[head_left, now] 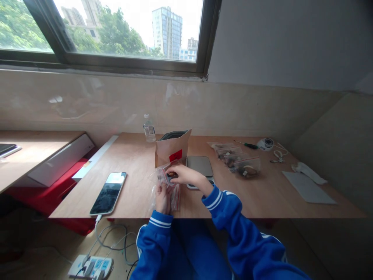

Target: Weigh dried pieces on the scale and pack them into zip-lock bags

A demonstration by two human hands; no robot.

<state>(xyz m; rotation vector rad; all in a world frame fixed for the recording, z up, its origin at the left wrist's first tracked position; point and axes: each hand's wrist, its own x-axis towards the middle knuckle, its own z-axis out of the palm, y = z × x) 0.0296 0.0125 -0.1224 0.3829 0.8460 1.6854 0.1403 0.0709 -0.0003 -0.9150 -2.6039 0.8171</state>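
Note:
My left hand (163,199) is closed on the lower part of a clear zip bag (161,175), holding it up over the table. The fingers of my right hand (186,174) are closed at the bag's mouth, around something small, dark and brownish that I cannot make out. Under my left hand lie more clear zip bags (176,197) with red seal lines. Just behind both hands stands an open brown paper pouch (163,153) with a red label. My right forearm passes over part of a flat kitchen scale (201,165).
Several filled zip bags (247,168) lie right of the scale. Beyond them are a screwdriver (250,146), a white dome camera (265,144) and a grey sheet (308,187). A plugged-in phone (108,193) lies left, a water bottle (149,131) behind. A power strip (91,267) is on the floor.

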